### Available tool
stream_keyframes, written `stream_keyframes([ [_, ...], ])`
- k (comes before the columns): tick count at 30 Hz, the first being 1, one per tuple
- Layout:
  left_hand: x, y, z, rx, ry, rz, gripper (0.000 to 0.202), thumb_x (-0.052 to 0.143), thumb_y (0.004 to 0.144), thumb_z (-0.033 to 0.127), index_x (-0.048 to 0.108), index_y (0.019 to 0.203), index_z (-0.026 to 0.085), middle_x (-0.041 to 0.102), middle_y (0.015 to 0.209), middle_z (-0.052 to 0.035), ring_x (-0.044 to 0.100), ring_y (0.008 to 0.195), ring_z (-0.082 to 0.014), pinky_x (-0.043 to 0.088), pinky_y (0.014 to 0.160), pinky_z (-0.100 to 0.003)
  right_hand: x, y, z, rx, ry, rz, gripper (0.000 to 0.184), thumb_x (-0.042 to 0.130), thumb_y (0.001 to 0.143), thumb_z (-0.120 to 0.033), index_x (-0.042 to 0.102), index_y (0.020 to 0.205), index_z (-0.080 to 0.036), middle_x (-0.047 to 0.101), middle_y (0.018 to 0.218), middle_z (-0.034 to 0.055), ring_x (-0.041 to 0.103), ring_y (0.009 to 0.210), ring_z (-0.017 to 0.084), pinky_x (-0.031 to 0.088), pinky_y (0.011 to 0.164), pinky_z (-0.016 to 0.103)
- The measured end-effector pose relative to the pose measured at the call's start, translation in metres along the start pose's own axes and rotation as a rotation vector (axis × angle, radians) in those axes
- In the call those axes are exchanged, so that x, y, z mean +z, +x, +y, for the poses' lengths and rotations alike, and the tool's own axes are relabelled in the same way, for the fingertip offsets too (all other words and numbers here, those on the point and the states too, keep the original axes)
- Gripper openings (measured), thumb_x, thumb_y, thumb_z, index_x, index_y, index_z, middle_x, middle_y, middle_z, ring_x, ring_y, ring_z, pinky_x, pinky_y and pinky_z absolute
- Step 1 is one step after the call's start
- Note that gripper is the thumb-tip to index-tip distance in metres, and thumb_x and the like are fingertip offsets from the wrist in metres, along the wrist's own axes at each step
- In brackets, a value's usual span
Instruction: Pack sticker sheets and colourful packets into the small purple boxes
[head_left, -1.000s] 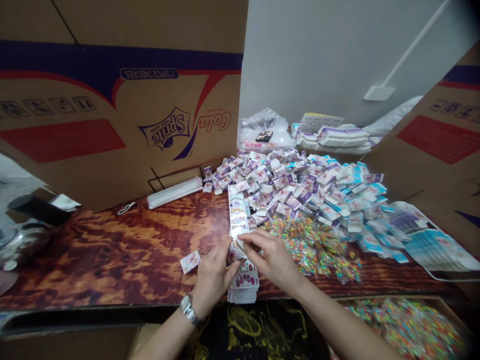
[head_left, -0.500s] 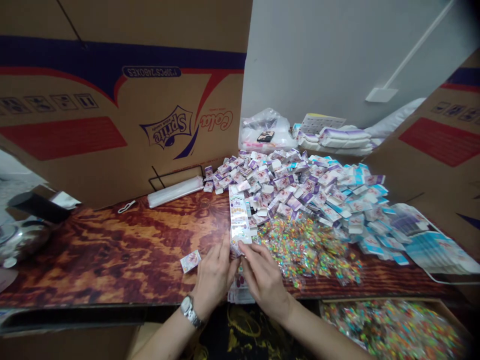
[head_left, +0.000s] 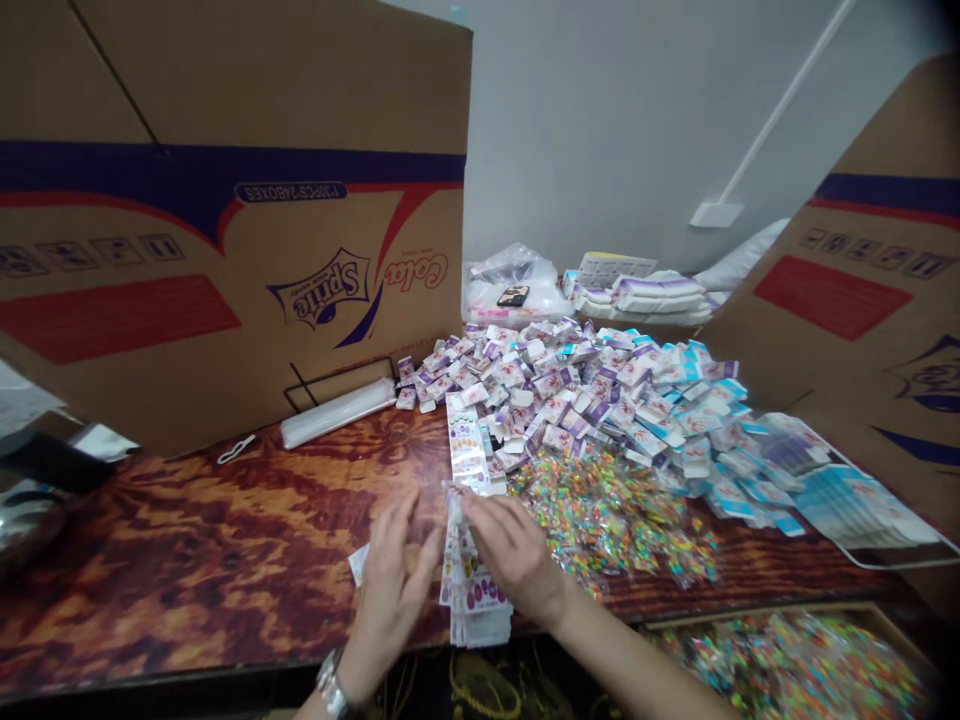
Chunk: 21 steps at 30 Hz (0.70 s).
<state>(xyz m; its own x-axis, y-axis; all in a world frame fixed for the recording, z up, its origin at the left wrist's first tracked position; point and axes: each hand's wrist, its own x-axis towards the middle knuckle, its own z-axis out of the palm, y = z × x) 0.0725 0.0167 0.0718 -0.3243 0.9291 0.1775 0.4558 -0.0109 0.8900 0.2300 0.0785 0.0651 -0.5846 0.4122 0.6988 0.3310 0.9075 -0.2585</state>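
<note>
Counter (head_left: 225, 570), dark red wood grain. Sticker sheets (head_left: 468, 445) lie in a narrow column running away from the person, between the left hand (head_left: 394, 565) and the right hand (head_left: 517, 555); the near end is a small stack at the counter's edge. One small printed box (head_left: 358, 562) lies on the counter just beyond the left hand.

Grip, left: thumb and fingers apart, nothing clearly between them. Grip, right: fingers bunched over the column beside a pale item (head_left: 454, 488); cannot tell whether they are closed on it.

Handling, my judgement: sheets light, thin, bendy, likely slick and apt to cling together; best taken by an edge or corner, one at a time. Box looks like thin card, light, easily crushed; hold lightly by its narrow sides.

Hard to make out: the pale item is blurred, perhaps a small box or a folded sheet. Right thumb hidden behind the fingers. Left hand covers most of the box. Wristwatch (head_left: 331, 685) cut by the bottom edge. Lower sheets partly masked by the right hand.
</note>
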Motion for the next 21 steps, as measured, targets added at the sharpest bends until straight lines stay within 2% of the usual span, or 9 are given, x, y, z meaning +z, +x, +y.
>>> stream_keyframes([
  [3, -0.001, 0.000, -0.002, -0.380, -0.520, -0.154, 0.047, 0.052, 0.083, 0.046, 0.051, 0.121, 0.018, 0.062, 0.111, -0.0109, 0.062, 0.093, -0.0225, 0.050, 0.079, -0.035, 0.007, 0.001, -0.004, -0.220, -0.019, -0.090, 0.036, 0.047, 0.087, -0.006, 0.051, 0.122, -0.005, 0.063, 0.112, 0.0148, 0.057, 0.103, 0.022, 0.050, 0.088, 0.036],
  [5, -0.002, 0.004, -0.013, -0.477, -0.666, -0.156, 0.050, 0.057, 0.080, 0.047, 0.051, 0.120, 0.018, 0.065, 0.102, -0.0086, 0.063, 0.079, -0.0182, 0.051, 0.067, -0.028, 0.007, 0.003, 0.001, -0.214, 0.061, -0.156, 0.033, 0.049, 0.087, -0.010, 0.054, 0.120, -0.009, 0.064, 0.110, 0.0118, 0.057, 0.102, 0.019, 0.050, 0.088, 0.033],
  [7, -0.008, 0.013, -0.033, -0.446, -0.572, -0.096, 0.052, 0.059, 0.078, 0.047, 0.049, 0.120, 0.018, 0.066, 0.096, -0.0060, 0.062, 0.072, -0.0155, 0.050, 0.061, -0.025, 0.005, 0.006, 0.018, -0.080, 0.124, -0.214, 0.032, 0.050, 0.089, -0.018, 0.053, 0.121, -0.013, 0.065, 0.109, 0.0097, 0.058, 0.102, 0.017, 0.050, 0.089, 0.033],
  [10, -0.018, 0.034, -0.063, -0.288, -0.111, -0.089, 0.051, 0.048, 0.085, 0.046, 0.048, 0.125, 0.016, 0.068, 0.095, -0.0067, 0.063, 0.071, -0.0173, 0.050, 0.063, -0.027, 0.001, 0.010, 0.061, 0.174, 0.048, -0.313, 0.041, 0.051, 0.089, -0.029, 0.049, 0.127, -0.015, 0.061, 0.117, 0.0119, 0.054, 0.110, 0.023, 0.046, 0.093, 0.042],
  [13, -0.021, 0.054, -0.081, -0.127, 0.286, -0.159, 0.042, 0.042, 0.087, 0.038, 0.055, 0.119, 0.014, 0.067, 0.104, -0.0115, 0.064, 0.088, -0.0231, 0.048, 0.078, -0.033, 0.005, 0.017, 0.100, 0.216, -0.017, -0.564, 0.069, 0.059, 0.080, -0.047, 0.038, 0.138, -0.016, 0.041, 0.140, 0.0135, 0.030, 0.131, 0.034, 0.033, 0.103, 0.051],
  [15, -0.017, 0.061, -0.084, -0.084, 0.354, -0.180, 0.036, 0.045, 0.086, 0.034, 0.059, 0.114, 0.016, 0.067, 0.104, -0.0125, 0.063, 0.094, -0.0255, 0.046, 0.083, -0.036, 0.012, 0.025, 0.114, 0.202, -0.037, -0.700, 0.084, 0.060, 0.074, -0.057, 0.031, 0.142, -0.016, 0.028, 0.147, 0.0125, 0.017, 0.135, 0.038, 0.022, 0.106, 0.056],
  [17, -0.013, 0.063, -0.082, -0.062, 0.377, -0.162, 0.034, 0.048, 0.084, 0.033, 0.060, 0.112, 0.017, 0.066, 0.107, -0.0136, 0.061, 0.099, -0.0272, 0.044, 0.087, -0.040, 0.019, 0.032, 0.119, 0.197, -0.050, -0.786, 0.090, 0.058, 0.073, -0.063, 0.028, 0.143, -0.015, 0.022, 0.149, 0.0124, 0.011, 0.136, 0.040, 0.014, 0.107, 0.059],
  [19, -0.010, 0.061, -0.078, -0.033, 0.403, -0.119, 0.038, 0.049, 0.084, 0.034, 0.058, 0.115, 0.015, 0.059, 0.118, -0.0161, 0.054, 0.109, -0.0293, 0.039, 0.094, -0.045, 0.024, 0.037, 0.119, 0.197, -0.050, -0.826, 0.091, 0.055, 0.072, -0.066, 0.029, 0.142, -0.015, 0.023, 0.149, 0.0130, 0.011, 0.136, 0.040, 0.011, 0.107, 0.060],
  [21, -0.010, 0.056, -0.072, 0.000, 0.417, -0.084, 0.041, 0.049, 0.084, 0.034, 0.055, 0.119, 0.014, 0.053, 0.126, -0.0171, 0.047, 0.117, -0.0296, 0.034, 0.099, -0.047, 0.026, 0.038, 0.117, 0.197, -0.049, -0.811, 0.084, 0.057, 0.073, -0.065, 0.036, 0.139, -0.017, 0.033, 0.145, 0.0120, 0.015, 0.135, 0.039, 0.012, 0.107, 0.059],
])
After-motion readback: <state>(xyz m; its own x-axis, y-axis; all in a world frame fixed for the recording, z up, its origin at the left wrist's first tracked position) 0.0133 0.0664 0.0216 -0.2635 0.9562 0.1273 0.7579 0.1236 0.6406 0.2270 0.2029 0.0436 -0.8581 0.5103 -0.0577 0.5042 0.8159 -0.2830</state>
